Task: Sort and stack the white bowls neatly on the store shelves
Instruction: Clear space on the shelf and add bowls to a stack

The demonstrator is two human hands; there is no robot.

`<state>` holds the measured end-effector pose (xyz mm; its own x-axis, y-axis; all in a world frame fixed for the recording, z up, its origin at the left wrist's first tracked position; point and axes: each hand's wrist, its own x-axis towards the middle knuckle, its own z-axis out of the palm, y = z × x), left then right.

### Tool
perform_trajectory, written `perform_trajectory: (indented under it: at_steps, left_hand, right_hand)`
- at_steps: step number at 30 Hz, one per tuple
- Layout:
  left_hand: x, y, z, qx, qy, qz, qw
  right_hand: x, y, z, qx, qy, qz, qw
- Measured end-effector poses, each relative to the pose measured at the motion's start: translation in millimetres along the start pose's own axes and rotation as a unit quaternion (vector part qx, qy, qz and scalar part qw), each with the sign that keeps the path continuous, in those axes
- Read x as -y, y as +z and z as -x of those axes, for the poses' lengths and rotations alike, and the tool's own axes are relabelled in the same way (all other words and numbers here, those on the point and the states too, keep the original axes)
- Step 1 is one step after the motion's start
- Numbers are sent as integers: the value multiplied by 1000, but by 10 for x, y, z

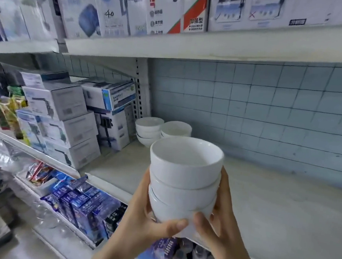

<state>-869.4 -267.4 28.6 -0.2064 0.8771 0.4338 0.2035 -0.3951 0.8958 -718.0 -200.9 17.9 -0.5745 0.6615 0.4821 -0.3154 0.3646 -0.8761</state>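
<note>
1. The bare left hand (137, 215) is reaching up from the near edge, palm turned right, cupping the left side of the stack of three glossy white ceramic bowls (184, 178).
2. Its thumb is lying across the stack's near base.
3. The bare right hand (218, 222) is mirroring it, fingers wrapping the right side, thumb pressing beside the left thumb.

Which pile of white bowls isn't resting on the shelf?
The nearest pile, held up between the left hand and right hand. The two smaller-looking piles sit on the shelf by the boxes.
</note>
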Motion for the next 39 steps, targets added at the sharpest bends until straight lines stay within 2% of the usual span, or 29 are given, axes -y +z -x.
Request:
perform_trajectory:
  at_steps: [8,14,21,25,34,39]
  left_hand:
    - [365,-562,-553,60,-11,-44,997]
    - [688,-810,-894,137,-32,-54,989]
    - [1216,-1009,-1284,246,-72,-51,965]
    - [1458,-1073,-1420,306,-88,-36,947]
    - [1755,-1009,-1647,361,-82,-39,928]
    - [1848,-907,-1752,362,-80,-38,928]
  right_hand:
    - [-383,179,-573,-21,39,21,999]
    - [-613,177,-757,-54,52,70,995]
    - [-943,276,-840,-117,100,84,984]
    - [-1121,367,-880,-168,156,68,971]
    - [-1375,378,-913,-256,213,109,937]
    - [-1448,212,-962,-255,216,161,929]
